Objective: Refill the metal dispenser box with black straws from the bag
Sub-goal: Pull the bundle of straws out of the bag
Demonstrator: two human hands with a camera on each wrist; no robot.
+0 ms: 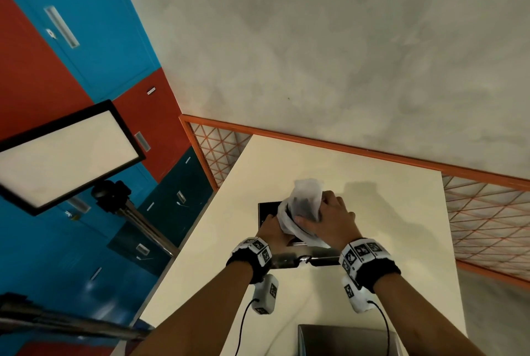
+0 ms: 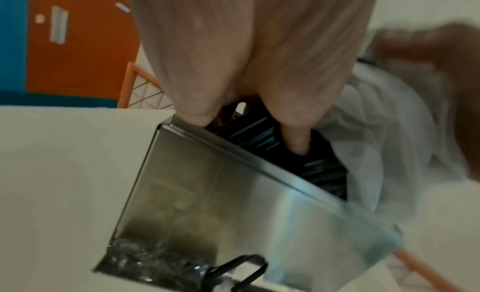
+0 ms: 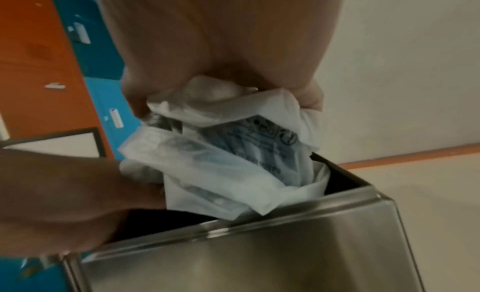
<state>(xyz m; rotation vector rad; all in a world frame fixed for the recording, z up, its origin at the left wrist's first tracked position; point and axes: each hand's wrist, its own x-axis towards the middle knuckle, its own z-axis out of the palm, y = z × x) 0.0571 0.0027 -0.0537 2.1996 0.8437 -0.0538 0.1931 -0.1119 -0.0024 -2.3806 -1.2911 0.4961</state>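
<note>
The metal dispenser box (image 1: 286,258) stands on the cream table (image 1: 387,212) with its top open. A crumpled white plastic bag (image 1: 305,198) hangs mouth-down into the opening, and my right hand (image 1: 329,218) grips it from above. In the right wrist view the bag (image 3: 233,152) shows dark straws through the plastic above the box (image 3: 259,255). My left hand (image 1: 272,225) reaches into the box. In the left wrist view its fingertips (image 2: 296,144) touch the black straws (image 2: 259,132) lying inside the box (image 2: 221,204).
A grey metal piece (image 1: 347,338) lies at the table's near edge. An orange mesh fence (image 1: 487,212) borders the table's far and right sides. A light panel on a tripod (image 1: 66,155) and red and blue lockers (image 1: 57,69) stand to the left.
</note>
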